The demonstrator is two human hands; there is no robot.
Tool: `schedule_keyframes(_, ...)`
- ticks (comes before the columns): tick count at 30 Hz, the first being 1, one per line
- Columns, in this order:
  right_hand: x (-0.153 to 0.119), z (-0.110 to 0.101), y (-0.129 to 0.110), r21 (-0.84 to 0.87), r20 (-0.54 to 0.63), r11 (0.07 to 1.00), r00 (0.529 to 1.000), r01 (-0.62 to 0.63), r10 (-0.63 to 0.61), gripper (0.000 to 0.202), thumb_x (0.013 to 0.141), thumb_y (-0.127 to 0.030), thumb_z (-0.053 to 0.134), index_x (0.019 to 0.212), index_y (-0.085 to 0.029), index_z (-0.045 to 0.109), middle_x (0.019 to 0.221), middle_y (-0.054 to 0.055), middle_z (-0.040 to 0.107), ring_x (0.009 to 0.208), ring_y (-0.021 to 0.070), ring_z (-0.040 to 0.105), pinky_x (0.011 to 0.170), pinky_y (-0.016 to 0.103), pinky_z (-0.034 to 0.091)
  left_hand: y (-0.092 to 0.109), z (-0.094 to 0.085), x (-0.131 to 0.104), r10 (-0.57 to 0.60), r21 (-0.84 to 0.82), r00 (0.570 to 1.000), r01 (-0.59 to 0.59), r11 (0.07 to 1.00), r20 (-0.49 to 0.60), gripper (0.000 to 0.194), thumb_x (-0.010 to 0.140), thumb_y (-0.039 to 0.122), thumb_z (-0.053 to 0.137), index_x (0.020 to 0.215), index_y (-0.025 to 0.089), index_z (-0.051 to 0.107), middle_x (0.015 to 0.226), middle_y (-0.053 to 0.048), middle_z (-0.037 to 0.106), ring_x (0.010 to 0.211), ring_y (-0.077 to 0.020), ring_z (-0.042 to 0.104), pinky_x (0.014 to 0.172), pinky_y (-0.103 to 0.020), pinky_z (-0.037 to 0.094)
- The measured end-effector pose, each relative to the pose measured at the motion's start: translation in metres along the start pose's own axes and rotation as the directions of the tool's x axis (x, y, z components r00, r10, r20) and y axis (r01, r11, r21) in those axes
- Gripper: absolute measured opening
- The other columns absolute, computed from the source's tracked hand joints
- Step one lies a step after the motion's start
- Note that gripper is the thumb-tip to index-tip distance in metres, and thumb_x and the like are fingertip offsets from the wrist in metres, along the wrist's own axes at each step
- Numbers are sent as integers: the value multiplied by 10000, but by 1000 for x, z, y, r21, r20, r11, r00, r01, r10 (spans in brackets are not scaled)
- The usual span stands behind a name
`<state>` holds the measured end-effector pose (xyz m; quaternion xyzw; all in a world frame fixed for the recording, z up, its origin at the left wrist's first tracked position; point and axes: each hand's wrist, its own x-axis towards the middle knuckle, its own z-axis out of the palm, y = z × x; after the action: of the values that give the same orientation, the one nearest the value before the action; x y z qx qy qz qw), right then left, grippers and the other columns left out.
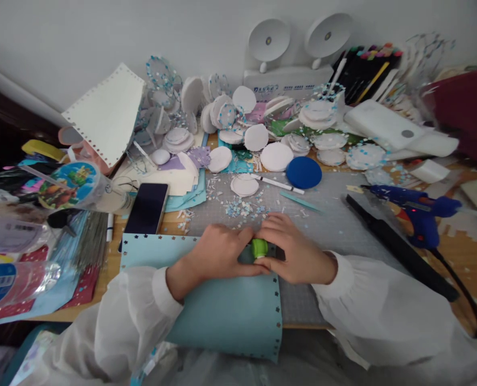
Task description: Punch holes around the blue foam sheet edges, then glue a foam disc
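A light blue sheet of paper [230, 316] lies in front of me, with small flower-shaped holes along its top and right edges. At its upper right edge is a small green craft punch [259, 248]. My right hand [290, 249] is closed around the punch, fingers above and thumb below. My left hand [220, 251] presses in from the other side, its fingers curled against the punch and its thumb reaching along the paper. The punch's jaw is hidden by the fingers. Beyond the hands lies a scatter of tiny blue and white paper cutouts [244, 208].
A grey cutting mat [330, 214] carries a blue disc [303, 172], a white pen [278, 184] and teal tweezers [300, 202]. Rightward lie a black tool [399, 246] and a blue glue gun [417, 209] with a cord. A phone [147, 209] and lidded cup [72, 185] sit left.
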<state>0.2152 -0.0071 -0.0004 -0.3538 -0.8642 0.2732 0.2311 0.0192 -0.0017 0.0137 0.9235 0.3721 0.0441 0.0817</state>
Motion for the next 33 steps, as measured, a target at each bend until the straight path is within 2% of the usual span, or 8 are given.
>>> schedule_keyframes(8, 1, -3, -3, 6, 15, 1000, 1000, -13, 13, 183, 760, -255, 664, 784, -196, 492, 776, 14, 514, 797, 200, 487, 897, 440, 353, 3, -4, 1, -16, 4, 999, 16, 1000, 36, 669, 732, 792, 424, 906, 162, 564, 633, -53, 684, 590, -249, 674, 519, -290, 435)
schedule_keyframes(14, -1, -4, -4, 0, 3, 998, 998, -69, 69, 217, 734, -283, 703, 826, -190, 530, 829, 48, 564, 833, 226, 498, 783, 391, 374, 5, -6, 2, -48, 36, 997, 45, 998, 60, 647, 723, 767, 471, 941, 165, 566, 640, -52, 686, 598, -249, 675, 532, -291, 439)
schedule_keyframes(17, -3, -5, -2, 30, -26, 996, 996, -84, 85, 230, 736, -293, 713, 861, -194, 548, 846, 48, 572, 845, 227, 513, 782, 383, 375, 4, -6, 1, -52, 48, 997, 49, 998, 64, 635, 716, 761, 492, 941, 172, 561, 651, -41, 689, 608, -241, 678, 531, -277, 429)
schedule_keyframes(21, -5, -6, 1, 41, -7, 996, 996, -84, 84, 239, 753, -301, 708, 900, -189, 556, 873, 54, 570, 867, 231, 518, 789, 382, 370, 2, -7, -1, -42, 50, 997, 39, 998, 57, 631, 716, 763, 496, 938, 176, 559, 651, -32, 686, 606, -246, 676, 514, -279, 412)
schedule_keyframes(29, -3, -5, 1, -14, -2, 998, 999, -53, 53, 207, 747, -255, 699, 851, -188, 532, 818, 38, 551, 811, 216, 495, 727, 352, 342, -3, -8, -4, -32, 58, 998, 29, 998, 46, 649, 732, 775, 462, 946, 171, 564, 625, -36, 670, 585, -229, 658, 517, -273, 384)
schedule_keyframes(33, -2, -4, 0, -26, -7, 998, 999, -53, 53, 189, 754, -250, 684, 815, -189, 516, 793, 33, 531, 795, 215, 486, 721, 356, 334, -1, -9, -1, -9, 28, 1000, 8, 1000, 30, 634, 735, 774, 459, 904, 172, 563, 696, -41, 679, 655, -233, 666, 580, -304, 426)
